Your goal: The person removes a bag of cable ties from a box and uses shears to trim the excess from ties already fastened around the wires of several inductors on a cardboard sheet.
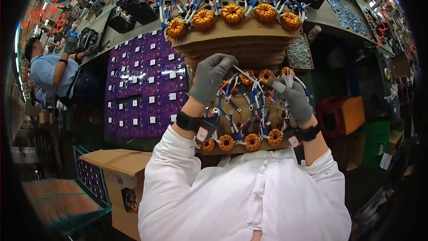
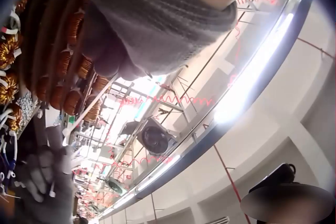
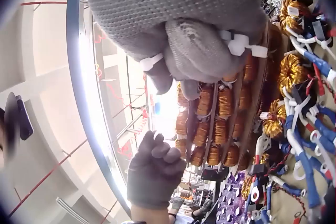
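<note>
My gloved left hand (image 1: pixel 209 78) pinches one end of a thin white cable tie (image 2: pixel 86 112), which stretches across to the right hand. In the gloved right hand (image 1: pixel 294 98) is a small bunch of white cable ties (image 1: pixel 289 80); their square heads stick out between thumb and fingers in the right wrist view. Both hands are above a cardboard layer of copper-wound ring coils (image 1: pixel 252 142) with blue and white leads (image 1: pixel 254 98) ending in ring lugs. The left hand is near the layer's far left, the right hand over its right side.
Beyond the hands rises a stack of cardboard sheets (image 1: pixel 236 38) with more coils (image 1: pixel 232 14) on top. Purple trays (image 1: pixel 151 67) stand at left, near another person (image 1: pixel 53 71) in blue. An open carton (image 1: pixel 118 158) is at lower left; a green crate (image 1: pixel 375 145) at right.
</note>
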The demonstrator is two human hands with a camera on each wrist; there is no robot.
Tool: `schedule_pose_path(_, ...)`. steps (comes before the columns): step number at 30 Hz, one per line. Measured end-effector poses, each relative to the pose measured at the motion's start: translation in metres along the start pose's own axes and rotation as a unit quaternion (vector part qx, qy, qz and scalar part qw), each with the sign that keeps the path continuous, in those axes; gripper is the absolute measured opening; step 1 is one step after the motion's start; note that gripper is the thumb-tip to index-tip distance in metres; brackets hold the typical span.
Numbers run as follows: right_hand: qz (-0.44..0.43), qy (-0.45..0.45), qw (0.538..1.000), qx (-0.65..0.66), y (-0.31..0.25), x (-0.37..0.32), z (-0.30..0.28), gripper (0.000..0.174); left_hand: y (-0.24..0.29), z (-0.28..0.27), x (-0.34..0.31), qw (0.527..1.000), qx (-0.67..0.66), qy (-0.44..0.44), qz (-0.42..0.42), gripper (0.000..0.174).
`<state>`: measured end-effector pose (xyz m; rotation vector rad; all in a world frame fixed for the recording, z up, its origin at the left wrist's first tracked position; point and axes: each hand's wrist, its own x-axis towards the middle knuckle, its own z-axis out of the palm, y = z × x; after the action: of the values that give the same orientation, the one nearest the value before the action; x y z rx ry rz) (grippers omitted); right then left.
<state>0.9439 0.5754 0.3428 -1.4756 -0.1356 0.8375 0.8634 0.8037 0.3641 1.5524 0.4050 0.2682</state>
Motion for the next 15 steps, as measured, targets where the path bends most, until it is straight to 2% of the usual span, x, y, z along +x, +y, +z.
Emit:
schedule_pose_path(2, -0.016, -0.034, 0.999, 0.012, -0.002, 0.001, 0.005, 0.033, -0.002, -0.004, -0.006, 1.000, 0.023, -0.016, -0.001, 0.023)
schedule_pose_path(4, -0.042, -0.109, 0.990, -0.080, -0.014, -0.005, 0.024, 0.032, -0.010, 0.006, -0.013, 0.992, 0.093, -0.084, 0.014, 0.023)
schedule_pose_path(5, -0.014, -0.112, 0.984, -0.139, -0.013, -0.004, 0.030, 0.030, -0.010, 0.010, -0.016, 0.991, 0.086, -0.100, 0.006, 0.023)
schedule_pose_path(8, -0.034, -0.134, 0.985, -0.107, -0.005, -0.003, 0.031, 0.026, -0.015, 0.005, -0.017, 0.990, 0.035, -0.133, -0.005, 0.025)
schedule_pose_path(10, -0.035, -0.138, 0.987, -0.072, 0.005, 0.004, 0.022, 0.024, -0.027, -0.008, -0.004, 0.990, 0.040, -0.133, -0.008, 0.020)
schedule_pose_path(11, -0.022, -0.098, 0.994, -0.037, 0.004, 0.003, 0.021, 0.023, -0.030, -0.014, 0.003, 0.947, 0.267, -0.139, 0.112, 0.022)
schedule_pose_path(12, -0.010, -0.058, 0.998, -0.002, 0.003, 0.003, 0.019, 0.022, -0.036, -0.018, 0.007, 0.840, 0.475, -0.136, 0.225, 0.026)
schedule_pose_path(13, 0.003, -0.061, 0.998, 0.014, 0.005, 0.003, 0.015, 0.021, -0.049, -0.021, 0.011, 0.753, 0.582, -0.185, 0.243, 0.034)
schedule_pose_path(14, 0.001, -0.058, 0.998, 0.014, 0.006, 0.002, 0.013, 0.021, -0.049, -0.018, 0.011, 0.752, 0.582, -0.186, 0.247, 0.034)
schedule_pose_path(15, -0.003, -0.044, 0.999, -0.013, 0.007, 0.001, 0.012, 0.021, -0.050, -0.015, 0.009, 0.671, 0.644, -0.253, 0.266, 0.034)
